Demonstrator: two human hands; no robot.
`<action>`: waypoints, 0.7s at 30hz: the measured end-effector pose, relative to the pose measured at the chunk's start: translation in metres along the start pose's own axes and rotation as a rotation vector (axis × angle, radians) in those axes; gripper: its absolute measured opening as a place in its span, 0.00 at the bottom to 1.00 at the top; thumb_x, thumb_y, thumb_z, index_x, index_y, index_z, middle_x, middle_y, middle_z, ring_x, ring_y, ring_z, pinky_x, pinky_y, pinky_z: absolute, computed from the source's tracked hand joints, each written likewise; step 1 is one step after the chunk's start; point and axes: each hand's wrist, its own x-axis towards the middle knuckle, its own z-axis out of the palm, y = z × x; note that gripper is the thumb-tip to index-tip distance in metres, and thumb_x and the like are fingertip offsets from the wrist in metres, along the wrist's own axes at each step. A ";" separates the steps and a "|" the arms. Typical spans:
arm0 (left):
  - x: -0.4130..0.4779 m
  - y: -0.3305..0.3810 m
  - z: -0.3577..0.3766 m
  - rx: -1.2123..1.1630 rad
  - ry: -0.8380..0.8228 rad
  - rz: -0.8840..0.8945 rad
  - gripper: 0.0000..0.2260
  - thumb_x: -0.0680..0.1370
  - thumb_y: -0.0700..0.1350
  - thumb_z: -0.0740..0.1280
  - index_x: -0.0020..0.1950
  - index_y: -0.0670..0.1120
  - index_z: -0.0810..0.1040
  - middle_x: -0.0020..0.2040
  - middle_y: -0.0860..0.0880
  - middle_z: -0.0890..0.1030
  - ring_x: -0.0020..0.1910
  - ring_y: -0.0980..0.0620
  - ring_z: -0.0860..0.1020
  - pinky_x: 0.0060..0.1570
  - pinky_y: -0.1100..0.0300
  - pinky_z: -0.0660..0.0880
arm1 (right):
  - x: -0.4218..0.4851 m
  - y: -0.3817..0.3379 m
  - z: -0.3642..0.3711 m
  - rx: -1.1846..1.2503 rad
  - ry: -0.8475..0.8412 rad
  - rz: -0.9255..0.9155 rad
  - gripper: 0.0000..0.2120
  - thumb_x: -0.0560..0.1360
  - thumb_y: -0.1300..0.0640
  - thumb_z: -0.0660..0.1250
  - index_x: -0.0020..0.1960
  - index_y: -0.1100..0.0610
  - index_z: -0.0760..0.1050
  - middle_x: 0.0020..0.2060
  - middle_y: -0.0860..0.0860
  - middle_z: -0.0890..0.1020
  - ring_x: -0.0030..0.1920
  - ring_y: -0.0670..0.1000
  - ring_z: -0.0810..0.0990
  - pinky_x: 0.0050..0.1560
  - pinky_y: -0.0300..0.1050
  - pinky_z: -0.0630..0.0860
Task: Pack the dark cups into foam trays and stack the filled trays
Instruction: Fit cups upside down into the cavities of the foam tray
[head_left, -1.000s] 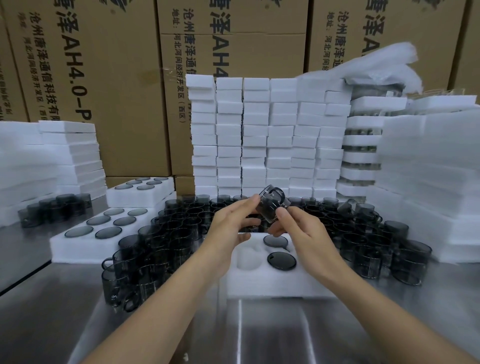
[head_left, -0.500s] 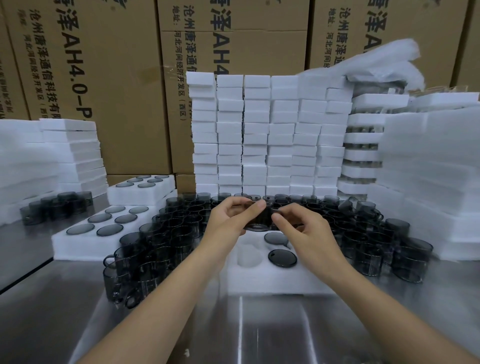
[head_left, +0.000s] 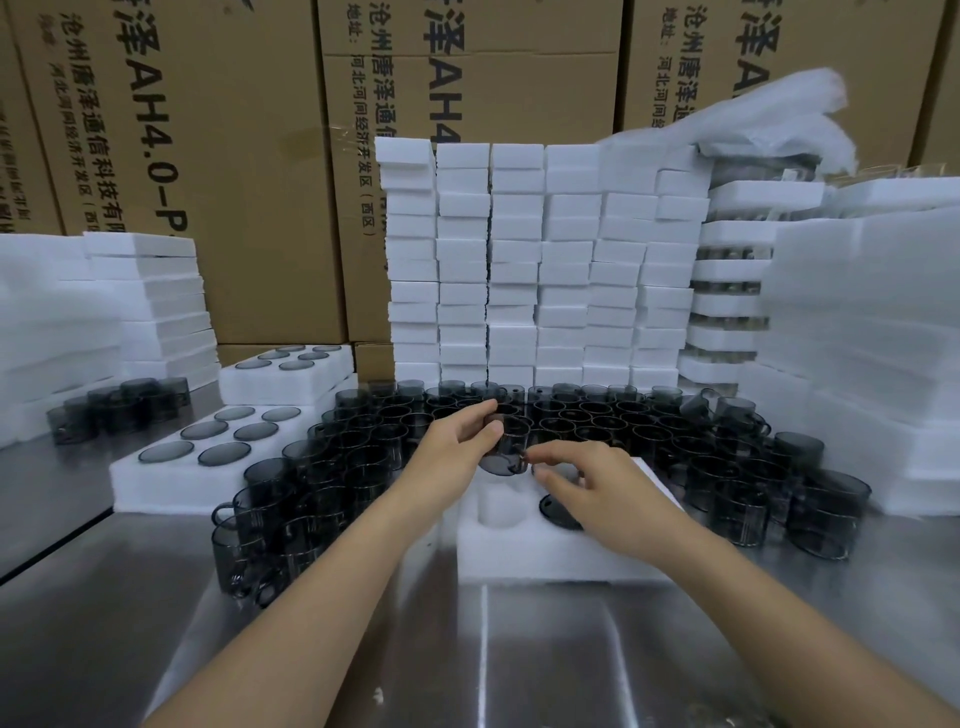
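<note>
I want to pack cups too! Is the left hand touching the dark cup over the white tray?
Touching. The head view shows the left hand with thumb and fingers curled round the dark cup above the foam tray.

Light: bright, even, from above.
Glare: pale streaks on steel table (head_left: 571, 649) nearer than right hand (head_left: 608, 488).
Edges: bowed, softly blurred.

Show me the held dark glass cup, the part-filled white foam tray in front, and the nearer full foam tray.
Held dark glass cup (head_left: 513, 439): head view, side wall.
Part-filled white foam tray (head_left: 545, 558): head view, front wall.
Nearer full white foam tray (head_left: 156, 488): head view, front wall.
</note>
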 end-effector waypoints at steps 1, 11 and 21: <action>0.001 -0.002 -0.001 0.013 -0.008 -0.005 0.21 0.87 0.48 0.67 0.80 0.53 0.73 0.73 0.56 0.79 0.74 0.59 0.74 0.76 0.57 0.69 | 0.000 0.000 0.000 -0.006 -0.038 -0.004 0.14 0.86 0.51 0.64 0.70 0.45 0.80 0.28 0.22 0.74 0.33 0.27 0.74 0.35 0.27 0.68; 0.002 -0.004 -0.002 0.125 -0.017 0.037 0.18 0.84 0.39 0.68 0.75 0.49 0.78 0.66 0.55 0.82 0.64 0.63 0.78 0.55 0.75 0.72 | 0.004 0.006 0.003 -0.019 -0.068 -0.018 0.11 0.83 0.50 0.69 0.65 0.46 0.83 0.63 0.37 0.77 0.67 0.41 0.75 0.68 0.36 0.71; -0.003 -0.004 -0.006 0.433 0.031 0.101 0.16 0.83 0.49 0.69 0.72 0.57 0.81 0.63 0.57 0.80 0.66 0.53 0.76 0.70 0.49 0.73 | 0.000 0.004 0.002 0.020 0.006 0.004 0.12 0.82 0.50 0.68 0.64 0.39 0.79 0.59 0.34 0.77 0.53 0.33 0.73 0.60 0.42 0.70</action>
